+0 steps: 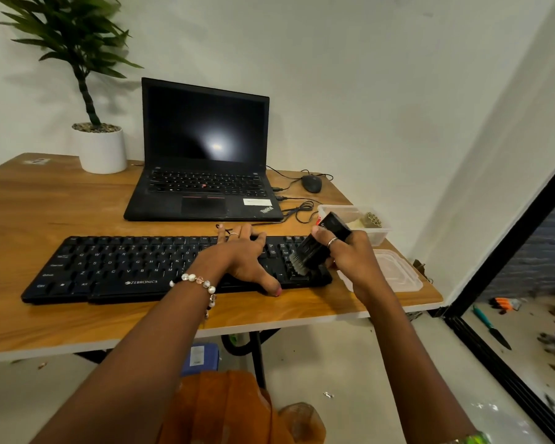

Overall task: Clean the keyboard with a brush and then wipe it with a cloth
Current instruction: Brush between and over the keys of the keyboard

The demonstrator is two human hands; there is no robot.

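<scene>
Two hands work over a black keyboard (135, 267) lying along the near edge of a wooden surface (45, 200). We see the left hand (241, 257) spread flat on the right half of the keys, fingers straight and reaching to the far edge, thumb resting at the keyboard's front rim; it holds nothing. The right hand (350, 254) grips a black brush (321, 248), fingers and thumb curled round its body, bristles pointing down onto the keys at the keyboard's right end. The bristles blur, and we cannot tell just which keys they touch. The left hand and wrist hide the keys beneath them.

Behind the keyboard stands an open laptop (202, 155), its screen dark but for a reflected glare. A black mouse (311, 183) sits to its right, with cables looping across the surface between them. A clear plastic container (353, 219) sits just behind the right hand, partly hidden by the brush; its contents are hard to make out. A clear lid (398, 274) lies near the surface's right corner, partly covered by the right wrist. A potted plant (100, 145) in a white pot stands at the back left, its leaves cut off by the top of the view. We cannot make out a cloth anywhere. A beaded bracelet (199, 283) circles the left wrist.
</scene>
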